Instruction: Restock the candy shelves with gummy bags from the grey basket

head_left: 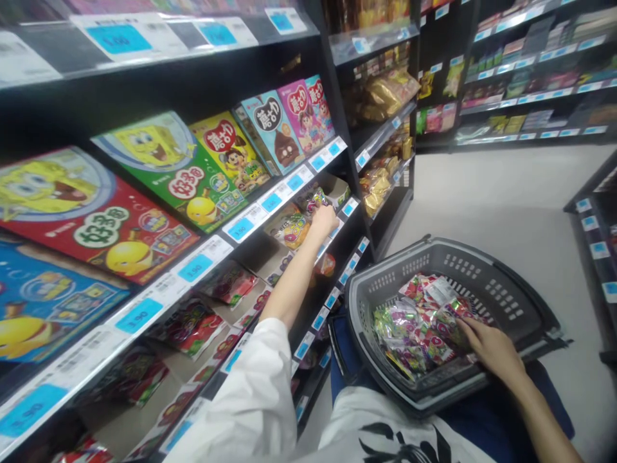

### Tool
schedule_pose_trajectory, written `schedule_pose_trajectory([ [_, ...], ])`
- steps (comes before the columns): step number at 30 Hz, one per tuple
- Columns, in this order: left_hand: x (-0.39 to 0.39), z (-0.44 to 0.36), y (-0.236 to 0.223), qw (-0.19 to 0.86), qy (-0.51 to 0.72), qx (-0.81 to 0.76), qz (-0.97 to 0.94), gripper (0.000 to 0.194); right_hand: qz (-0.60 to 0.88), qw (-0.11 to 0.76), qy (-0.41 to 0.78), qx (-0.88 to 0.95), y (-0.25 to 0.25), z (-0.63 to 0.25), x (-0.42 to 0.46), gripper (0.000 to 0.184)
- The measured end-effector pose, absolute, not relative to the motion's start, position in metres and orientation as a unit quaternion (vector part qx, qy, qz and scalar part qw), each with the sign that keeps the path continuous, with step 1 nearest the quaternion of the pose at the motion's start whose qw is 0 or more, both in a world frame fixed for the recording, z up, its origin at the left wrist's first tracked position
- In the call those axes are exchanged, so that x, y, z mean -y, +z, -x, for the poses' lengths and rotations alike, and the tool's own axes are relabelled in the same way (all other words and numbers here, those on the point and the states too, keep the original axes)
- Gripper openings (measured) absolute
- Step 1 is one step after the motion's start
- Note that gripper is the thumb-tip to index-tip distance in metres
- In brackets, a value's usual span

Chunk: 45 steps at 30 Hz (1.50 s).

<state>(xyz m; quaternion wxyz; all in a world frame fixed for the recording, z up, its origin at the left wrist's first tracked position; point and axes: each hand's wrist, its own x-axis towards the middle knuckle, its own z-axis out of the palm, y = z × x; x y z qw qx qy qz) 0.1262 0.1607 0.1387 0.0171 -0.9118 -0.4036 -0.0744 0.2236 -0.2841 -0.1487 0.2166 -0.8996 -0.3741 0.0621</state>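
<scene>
My left hand (325, 220) reaches into a low shelf box, its fingers closed at the top of a small shiny purple candy packet (317, 199). Beside it lies a yellow-orange candy packet (293, 229) in an open cardboard box. My right hand (491, 347) is inside the grey shopping basket (518, 299), with its fingers against a candy packet (446, 325) on the pile; its fingertips are partly hidden. Several red, green and purple candy packets (395, 325) lie heaped in the basket, which rests at my lap.
Snack boxes, among them a red box (91, 212) and a green box (176, 173), stand on the shelf above my left arm. The shelf edge (212, 247) carries blue price tags. Gold bags (390, 90) fill the neighbouring rack. Pale floor (486, 186) stretches ahead between racks.
</scene>
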Motion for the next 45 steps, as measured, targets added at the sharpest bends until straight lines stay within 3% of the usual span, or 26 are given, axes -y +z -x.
schedule_pose_trajectory([
  [7, -0.167, -0.127, 0.136, -0.011, -0.090, 0.399, 0.912, 0.033, 0.897, 0.262, 0.086, 0.346, -0.135, -0.229, 0.281, 0.053],
  [10, -0.168, -0.125, 0.128, -0.020, -0.121, 0.396, 0.910, 0.029, 0.863, 0.374, 0.120, 0.316, -0.115, -0.239, 0.273, 0.046],
  [16, -0.168, -0.128, 0.113, -0.057, -0.193, 0.408, 0.891, 0.041, 0.660, 0.702, 0.262, 0.046, -0.049, -0.261, 0.225, 0.028],
  [19, -0.170, -0.132, 0.109, -0.092, -0.222, 0.411, 0.879, 0.049, 0.563, 0.776, 0.281, 0.042, -0.013, -0.267, 0.186, 0.019],
  [22, -0.171, -0.132, 0.105, -0.126, -0.252, 0.402, 0.871, 0.054, 0.504, 0.804, 0.304, 0.090, 0.020, -0.265, 0.142, 0.024],
  [31, -0.158, -0.119, 0.090, -0.167, -0.337, 0.348, 0.859, 0.041, 0.452, 0.812, 0.277, 0.244, 0.108, -0.252, 0.006, 0.022],
  [37, -0.159, -0.122, 0.086, -0.179, -0.351, 0.334, 0.856, 0.043, 0.582, 0.617, 0.184, 0.497, 0.147, -0.254, -0.055, 0.052],
  [41, -0.160, -0.126, 0.084, -0.176, -0.331, 0.329, 0.867, 0.024, 0.597, 0.539, 0.157, 0.574, 0.173, -0.247, -0.081, 0.053],
  [45, -0.158, -0.131, 0.087, -0.155, -0.313, 0.324, 0.879, 0.031, 0.591, 0.482, 0.153, 0.629, 0.193, -0.234, -0.106, 0.052],
])
